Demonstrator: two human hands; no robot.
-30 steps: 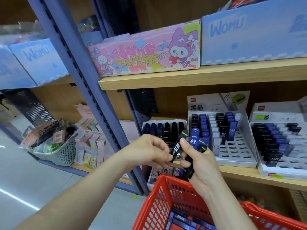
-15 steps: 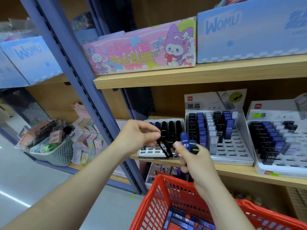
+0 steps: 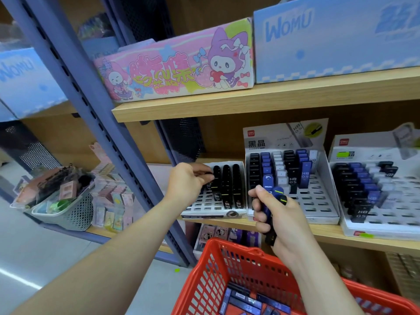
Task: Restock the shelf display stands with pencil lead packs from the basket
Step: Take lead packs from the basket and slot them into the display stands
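My left hand (image 3: 189, 184) reaches into the left display stand (image 3: 205, 204) and pinches a black lead pack (image 3: 208, 185) at its slots, next to three rows of black packs (image 3: 227, 189). My right hand (image 3: 276, 214) grips a bundle of blue and black lead packs (image 3: 270, 194) upright in front of the middle stand (image 3: 316, 201). A third stand (image 3: 381, 214) with black, blue and white packs sits on the right. The red basket (image 3: 229, 267) below holds more blue packs (image 3: 245, 301).
A wooden shelf (image 3: 250, 103) above carries a pink cartoon box (image 3: 179, 67) and a blue WOMU box (image 3: 336, 39). A blue steel upright (image 3: 91, 105) stands to the left. A grey basket (image 3: 68, 214) of small goods sits on the lower left shelf.
My left hand took one black pack from the bundle in my right hand and carried it left and forward into the left stand. My right hand lowered slightly with the remaining packs.
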